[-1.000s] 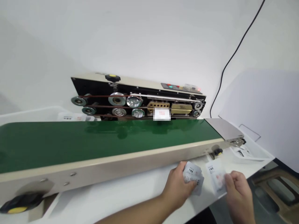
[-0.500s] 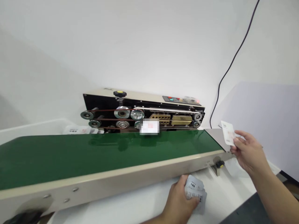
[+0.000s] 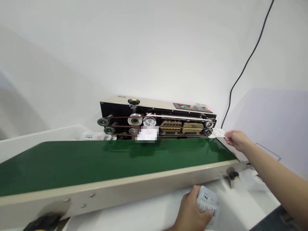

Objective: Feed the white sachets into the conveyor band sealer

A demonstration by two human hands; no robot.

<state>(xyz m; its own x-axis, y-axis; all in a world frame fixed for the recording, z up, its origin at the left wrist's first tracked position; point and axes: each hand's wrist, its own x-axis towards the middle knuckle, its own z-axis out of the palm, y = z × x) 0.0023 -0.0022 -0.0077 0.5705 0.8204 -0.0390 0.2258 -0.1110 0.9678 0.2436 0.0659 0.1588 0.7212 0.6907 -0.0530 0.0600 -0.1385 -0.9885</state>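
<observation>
My right hand (image 3: 237, 140) pinches the near end of a small white printed sachet (image 3: 218, 132). The sachet's far end is at the right-hand rollers of the band sealing machine (image 3: 156, 106); whether the rollers grip it I cannot tell. In front of the conveyor, my left hand (image 3: 192, 208) is closed round a stack of printed sachets (image 3: 208, 203). Another sachet (image 3: 147, 133), partly blurred out, stands at the machine's middle rollers above the green conveyor belt (image 3: 115, 163).
Several finished-looking sachets (image 3: 95, 136) lie in a white bin (image 3: 60, 133) behind the belt's left part. A black cable (image 3: 245, 64) runs down the wall at the right. Black knobs (image 3: 234, 175) stick out from the conveyor's front side.
My right hand has moved left and forward, bringing its sachet to the machine's right end. The sachet at the middle rollers has shifted left along the machine. My left hand still holds the stack.
</observation>
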